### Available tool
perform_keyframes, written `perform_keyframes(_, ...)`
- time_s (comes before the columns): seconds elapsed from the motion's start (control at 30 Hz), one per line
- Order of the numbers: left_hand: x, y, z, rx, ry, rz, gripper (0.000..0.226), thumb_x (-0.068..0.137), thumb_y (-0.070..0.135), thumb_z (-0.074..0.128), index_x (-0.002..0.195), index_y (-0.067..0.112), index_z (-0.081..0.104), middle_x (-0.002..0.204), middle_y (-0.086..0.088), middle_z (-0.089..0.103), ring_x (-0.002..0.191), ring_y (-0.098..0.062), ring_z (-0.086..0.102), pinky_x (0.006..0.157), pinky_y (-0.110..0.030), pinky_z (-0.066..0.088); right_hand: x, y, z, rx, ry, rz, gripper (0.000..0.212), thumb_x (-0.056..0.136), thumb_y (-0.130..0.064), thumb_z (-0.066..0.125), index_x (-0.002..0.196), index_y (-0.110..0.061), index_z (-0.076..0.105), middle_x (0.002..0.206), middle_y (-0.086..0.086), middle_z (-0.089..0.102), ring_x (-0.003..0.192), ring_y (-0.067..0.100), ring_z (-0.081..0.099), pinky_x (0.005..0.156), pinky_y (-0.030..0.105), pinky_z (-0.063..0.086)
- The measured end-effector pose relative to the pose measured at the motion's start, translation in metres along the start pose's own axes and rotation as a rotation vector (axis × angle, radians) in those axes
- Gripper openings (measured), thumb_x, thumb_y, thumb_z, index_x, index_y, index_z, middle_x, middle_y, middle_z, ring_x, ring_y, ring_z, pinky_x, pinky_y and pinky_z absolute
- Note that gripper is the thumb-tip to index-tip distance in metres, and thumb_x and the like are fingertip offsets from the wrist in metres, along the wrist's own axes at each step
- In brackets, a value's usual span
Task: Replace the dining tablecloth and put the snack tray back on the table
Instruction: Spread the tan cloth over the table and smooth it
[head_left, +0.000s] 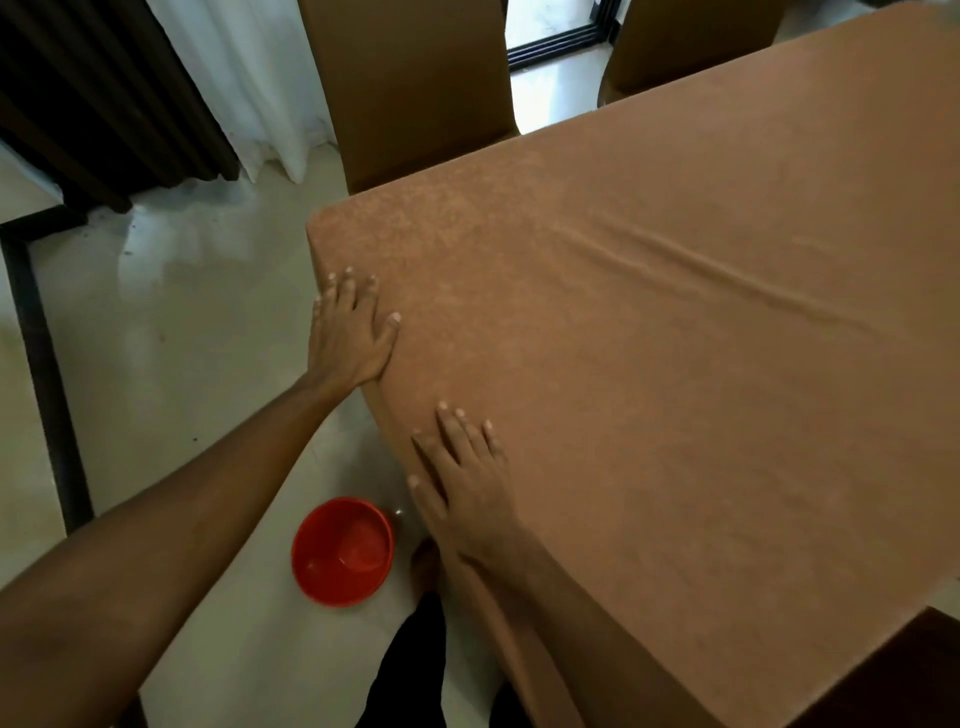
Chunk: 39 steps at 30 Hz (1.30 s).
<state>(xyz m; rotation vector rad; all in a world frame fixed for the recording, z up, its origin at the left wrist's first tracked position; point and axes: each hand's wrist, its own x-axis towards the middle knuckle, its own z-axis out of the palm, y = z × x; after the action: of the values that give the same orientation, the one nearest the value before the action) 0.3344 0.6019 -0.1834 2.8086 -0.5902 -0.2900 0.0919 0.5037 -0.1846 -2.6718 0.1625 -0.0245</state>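
Brown patterned fabric tablecloth (675, 441) covers the dining table and drapes over the near edge and corner.

Left hand (350, 332): flat on the cloth at the table edge near the corner, fingers spread wide, holding nothing.
Right hand (462, 478): flat just inside the near edge, fingers straight and slightly apart, pressing the cloth and gripping nothing.

One long diagonal crease (701, 265) runs across the cloth, well apart from both hands.

No snack tray is in view on the table. A round red plastic bowl (343, 551) sits on the pale floor beside the table, near a bare foot (426, 564). I cannot tell whether it belongs to the tray.

Judgement: this looks like the smoothing step, with the tray return not yet done.

Risks:
- Pushing outward with both palms could drag the cloth off-centre and leave an uneven overhang.
- The crease may set under the tray if it is left in.
- A step sideways could kick the bowl.
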Motion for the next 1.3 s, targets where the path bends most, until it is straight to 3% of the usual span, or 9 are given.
perform_keyframes(0.17,-0.109,0.066,0.033,-0.048,0.001,0.141,0.063,0.101,0.046,0.043,0.154,0.013,0.033,0.163,-0.014,0.019,0.151,-0.033,0.012,0.122,-0.049,0.008,-0.065,0.064,-0.041,-0.020,0.150,0.272,0.046,0.100,-0.047,0.049,0.137,-0.022,0.058,0.160,0.010,0.037,0.146,0.032,0.034,0.120,0.055,0.022)
perform_keyframes(0.3,-0.190,0.117,0.067,-0.035,0.014,0.145,0.063,0.099,0.047,0.040,0.154,0.015,0.036,0.162,-0.014,0.023,0.151,-0.032,0.018,0.122,-0.050,0.010,-0.116,0.135,-0.073,-0.098,0.103,0.532,0.055,0.102,-0.052,0.042,0.148,-0.023,0.045,0.165,0.010,0.024,0.152,0.032,0.019,0.123,0.055,0.010)
perform_keyframes(0.47,-0.247,0.148,0.095,-0.001,0.085,0.071,0.062,0.100,0.048,0.037,0.153,0.014,0.036,0.160,-0.016,0.027,0.148,-0.034,0.022,0.121,-0.051,0.013,-0.218,0.144,-0.062,-0.170,-0.052,0.279,0.063,0.104,-0.061,0.024,0.160,-0.034,0.016,0.170,0.001,0.001,0.157,0.025,-0.001,0.124,0.054,-0.003)
perform_keyframes(0.63,-0.277,0.160,0.102,-0.009,0.070,-0.022,0.064,0.100,0.047,0.030,0.154,0.013,0.032,0.162,-0.017,0.023,0.150,-0.033,0.017,0.122,-0.049,0.010,-0.295,0.097,-0.031,-0.154,-0.122,0.112,0.065,0.103,-0.060,0.030,0.161,-0.032,0.017,0.170,0.002,0.004,0.156,0.026,0.004,0.123,0.056,0.008)
perform_keyframes(0.8,-0.299,0.189,0.103,0.011,0.081,0.111,0.057,0.093,0.039,0.038,0.143,0.015,0.048,0.156,-0.014,0.037,0.147,-0.033,0.025,0.119,-0.055,0.017,-0.301,0.077,-0.043,-0.082,-0.159,0.125,0.065,0.102,-0.060,0.031,0.160,-0.031,0.022,0.170,0.000,0.006,0.156,0.021,0.005,0.123,0.049,0.010)
perform_keyframes(0.97,-0.308,0.221,0.111,0.009,0.076,0.257,0.051,0.089,0.036,0.048,0.137,0.022,0.053,0.152,-0.009,0.042,0.143,-0.032,0.031,0.118,-0.054,0.021,-0.277,0.113,-0.084,-0.003,-0.082,0.238,0.054,0.102,-0.056,0.037,0.150,-0.030,0.043,0.159,0.000,0.036,0.139,0.023,0.037,0.110,0.046,0.031)
perform_keyframes(1.07,-0.313,0.228,0.111,0.034,0.125,0.251,0.037,0.083,0.037,0.051,0.117,0.025,0.055,0.129,-0.002,0.052,0.114,-0.028,0.048,0.095,-0.047,0.038,-0.256,0.146,-0.101,-0.041,0.011,0.358,0.047,0.102,-0.053,0.042,0.142,-0.028,0.049,0.149,0.002,0.041,0.131,0.023,0.041,0.108,0.049,0.034)
perform_keyframes(1.13,-0.318,0.226,0.109,0.040,0.142,0.237,0.033,0.079,0.038,0.053,0.109,0.026,0.053,0.116,0.001,0.050,0.098,-0.024,0.047,0.078,-0.041,0.034,-0.248,0.155,-0.102,-0.115,0.039,0.372,0.044,0.101,-0.053,0.043,0.137,-0.029,0.050,0.141,0.002,0.045,0.120,0.024,0.045,0.099,0.045,0.037)
perform_keyframes(1.3,-0.336,0.210,0.111,0.007,0.194,0.352,0.030,0.079,0.032,0.057,0.107,0.023,0.060,0.111,0.000,0.055,0.092,-0.024,0.049,0.075,-0.038,0.029,-0.258,0.147,-0.085,-0.145,0.066,0.400,0.038,0.101,-0.054,0.040,0.123,-0.027,0.054,0.123,0.002,0.049,0.106,0.022,0.046,0.090,0.044,0.039)
